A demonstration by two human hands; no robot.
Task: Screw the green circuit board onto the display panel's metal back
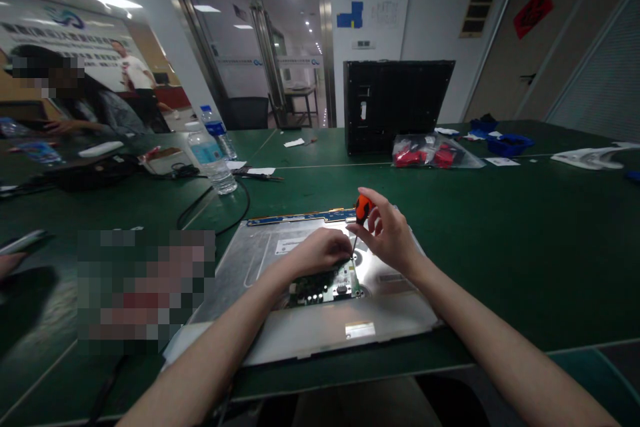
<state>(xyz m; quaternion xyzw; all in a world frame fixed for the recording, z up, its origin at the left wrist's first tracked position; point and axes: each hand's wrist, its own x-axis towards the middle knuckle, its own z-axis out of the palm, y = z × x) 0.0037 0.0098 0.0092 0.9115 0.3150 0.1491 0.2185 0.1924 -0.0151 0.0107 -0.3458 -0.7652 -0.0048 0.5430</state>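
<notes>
A flat metal display panel [290, 330] lies on the table in front of me, with a green circuit board [327, 290] on its middle. My right hand [393, 233] grips a screwdriver [363, 208] by its orange and black handle. The shaft points down, its tip at the board's far right corner. Beside that tip, my left hand [325, 250] rests over the board with its fingers curled together. Whatever those fingers hold, if anything, is hidden. Along the panel's far edge runs a narrow blue circuit strip [300, 218].
Two water bottles [213, 160] stand at the back left near a black cable [247, 203]. A black monitor-like case [397, 107] stands behind, with a plastic bag of red parts [433, 152] before it. Blue trays [510, 144] lie far right. Another person [95, 103] sits at the left.
</notes>
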